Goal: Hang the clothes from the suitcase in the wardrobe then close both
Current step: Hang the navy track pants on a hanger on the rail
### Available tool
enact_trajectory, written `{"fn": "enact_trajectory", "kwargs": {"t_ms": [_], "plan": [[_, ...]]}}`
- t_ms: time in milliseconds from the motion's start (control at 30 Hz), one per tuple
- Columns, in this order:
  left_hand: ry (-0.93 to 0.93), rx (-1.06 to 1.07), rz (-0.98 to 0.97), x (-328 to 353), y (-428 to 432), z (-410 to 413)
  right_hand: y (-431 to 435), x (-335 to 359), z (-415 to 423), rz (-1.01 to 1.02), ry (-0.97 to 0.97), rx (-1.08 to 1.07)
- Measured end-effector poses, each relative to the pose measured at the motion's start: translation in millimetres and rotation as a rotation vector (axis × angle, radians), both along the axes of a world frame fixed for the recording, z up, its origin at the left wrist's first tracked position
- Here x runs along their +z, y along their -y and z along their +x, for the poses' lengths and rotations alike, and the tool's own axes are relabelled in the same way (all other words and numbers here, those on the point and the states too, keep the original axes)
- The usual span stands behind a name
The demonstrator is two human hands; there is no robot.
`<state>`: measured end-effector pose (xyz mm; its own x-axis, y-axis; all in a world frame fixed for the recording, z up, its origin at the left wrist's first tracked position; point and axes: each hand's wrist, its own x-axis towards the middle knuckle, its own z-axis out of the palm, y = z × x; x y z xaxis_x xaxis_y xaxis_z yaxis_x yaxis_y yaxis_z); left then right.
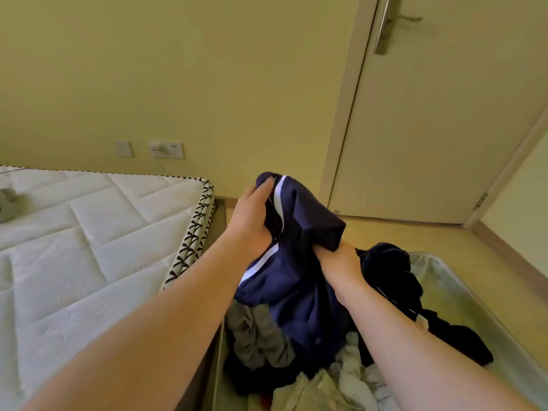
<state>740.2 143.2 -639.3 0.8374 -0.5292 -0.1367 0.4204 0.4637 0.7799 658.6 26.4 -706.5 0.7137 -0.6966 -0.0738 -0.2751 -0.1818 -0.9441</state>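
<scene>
A dark navy fabric garment with a white stripe [299, 280] is held up in the middle of the view, just above the pile of clothes in the open suitcase. Its lower part still drapes onto that pile. The left hand [252, 215] grips the top of the garment, fingers curled round a bunched fold at the far end. The right hand [338, 261] holds a lower fold on the right; its fingertips are buried in the cloth, so only the back of the hand shows.

Below the garment, a crumpled grey cloth [258, 336] lies on the near left of the pile. A black garment [397, 277] trails to the right, and pale beige and white pieces [323, 390] sit nearest. The silvery grey suitcase [465, 295] shows its lined wall on the right.

Left of the suitcase stands a white quilted mattress with a black-and-white patterned edge [89, 232]. A small grey object [7, 203] rests on its far left. On the yellowish far wall are a white double socket [167, 149] and a plain switch plate [124, 148]. A pale door [439, 129] with a metal lever handle [388, 23] stands far right.
</scene>
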Motion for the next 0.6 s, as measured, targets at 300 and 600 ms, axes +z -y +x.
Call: {"fn": "enact_trajectory", "kwargs": {"t_ms": [300, 600], "plan": [[0.294, -0.192, 0.627, -27, -23, 8, 9, 81, 15, 0.564, 0.474, -0.157], [-0.179, 0.050, 0.389, 19, -10, 15, 9, 72, 14, 0.149, 0.283, -0.121]]}}
